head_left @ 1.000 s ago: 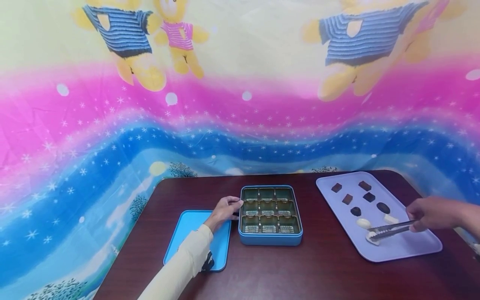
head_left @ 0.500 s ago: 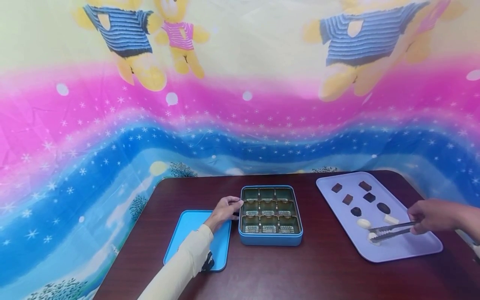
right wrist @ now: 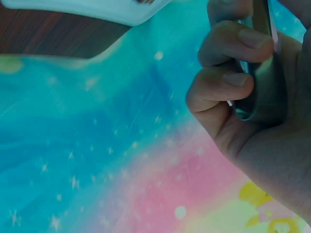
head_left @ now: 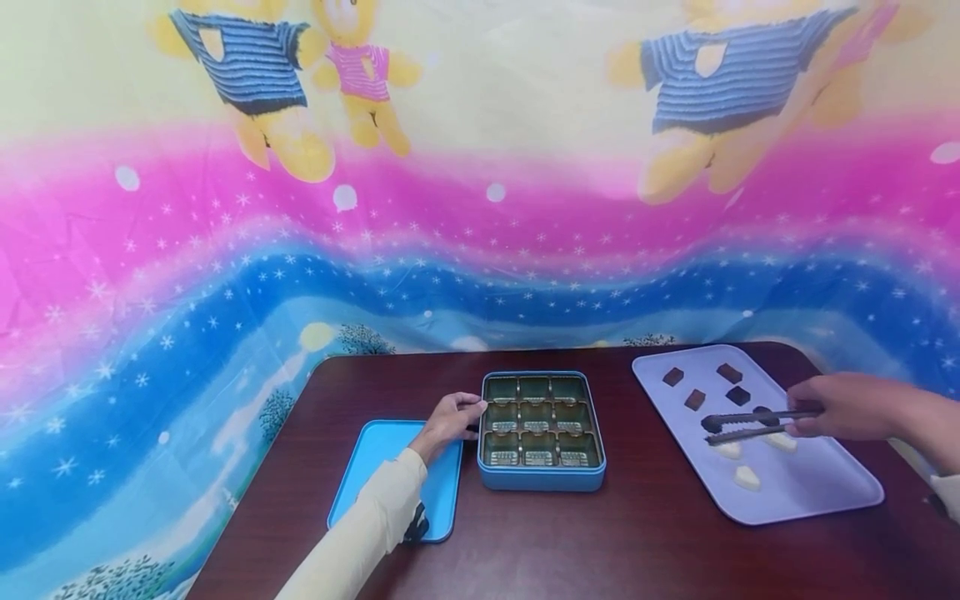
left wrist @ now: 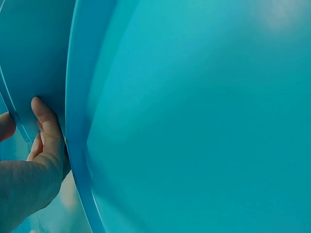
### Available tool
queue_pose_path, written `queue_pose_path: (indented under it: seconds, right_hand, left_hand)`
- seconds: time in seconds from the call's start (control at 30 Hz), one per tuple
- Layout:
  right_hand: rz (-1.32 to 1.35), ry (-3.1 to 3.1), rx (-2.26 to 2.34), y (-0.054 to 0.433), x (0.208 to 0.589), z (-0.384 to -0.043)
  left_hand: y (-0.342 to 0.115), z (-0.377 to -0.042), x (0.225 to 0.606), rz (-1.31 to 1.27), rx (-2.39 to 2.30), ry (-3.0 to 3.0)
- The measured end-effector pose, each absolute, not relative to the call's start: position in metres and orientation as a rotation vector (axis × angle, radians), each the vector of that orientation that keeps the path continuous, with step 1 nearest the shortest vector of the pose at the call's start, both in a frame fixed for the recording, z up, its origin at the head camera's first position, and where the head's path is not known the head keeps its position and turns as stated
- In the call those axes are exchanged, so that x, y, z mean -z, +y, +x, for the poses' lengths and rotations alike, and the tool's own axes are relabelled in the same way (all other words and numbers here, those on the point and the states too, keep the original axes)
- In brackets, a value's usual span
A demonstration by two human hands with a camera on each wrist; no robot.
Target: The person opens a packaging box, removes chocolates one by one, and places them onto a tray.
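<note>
My left hand [head_left: 453,417] rests against the left side of a blue square tin [head_left: 542,479], a fingertip at its rim. In the left wrist view, a finger of that hand [left wrist: 46,141] lies along the outer wall. A gold insert [head_left: 536,415] with several bare compartments fills the tin. With my right hand [head_left: 840,404] I grip metal tongs [head_left: 757,429], their arms parted over a lilac tray [head_left: 817,492]. The tips overlap a dark chocolate [head_left: 712,424] and lie close over a white one [head_left: 729,451]. Curled fingers hold the tongs' bent end [right wrist: 265,94] in the right wrist view.
Brown chocolates [head_left: 694,400], a dark square one [head_left: 738,396] and white ones [head_left: 747,477] lie spread on the tray. A blue lid [head_left: 386,437] lies left of the tin, under my left forearm. A printed cloth [head_left: 480,275] hangs behind the dark table [head_left: 540,550].
The tongs have moved up and left, away from the white chocolate nearest the tray's front, which stays on the tray. My left hand and the tin have not moved.
</note>
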State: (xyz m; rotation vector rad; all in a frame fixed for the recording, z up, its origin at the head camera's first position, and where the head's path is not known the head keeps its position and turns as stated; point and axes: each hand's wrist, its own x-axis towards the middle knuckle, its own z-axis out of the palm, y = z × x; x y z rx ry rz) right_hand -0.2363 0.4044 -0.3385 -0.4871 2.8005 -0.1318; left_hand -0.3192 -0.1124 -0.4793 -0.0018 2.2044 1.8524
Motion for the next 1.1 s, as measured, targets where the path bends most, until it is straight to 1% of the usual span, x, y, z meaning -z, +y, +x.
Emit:
queue_pose_path:
  seconds: [0.13,0.43,0.73,1.1]
  right_hand:
    - [-0.523,2.806,0.137,0.386,0.341,-0.239]
    - [-0.437,2.781,0.120,0.344,0.352,-0.252]
    - [-0.428,2.834,0.065,0.298,0.375,-0.258]
    - [-0.263,2.915,0.061,0.260,0.409,-0.264]
  left_hand:
    - [-0.112,-0.318,0.479,-0.004,-1.847,2.202]
    - [-0.112,-0.319,0.480,-0.018,-1.839,2.212]
    - [-0.111,-0.320,0.481,-0.018,-1.844,2.216]
    - [-0.111,-0.320,0.482,-0.011,-1.839,2.221]
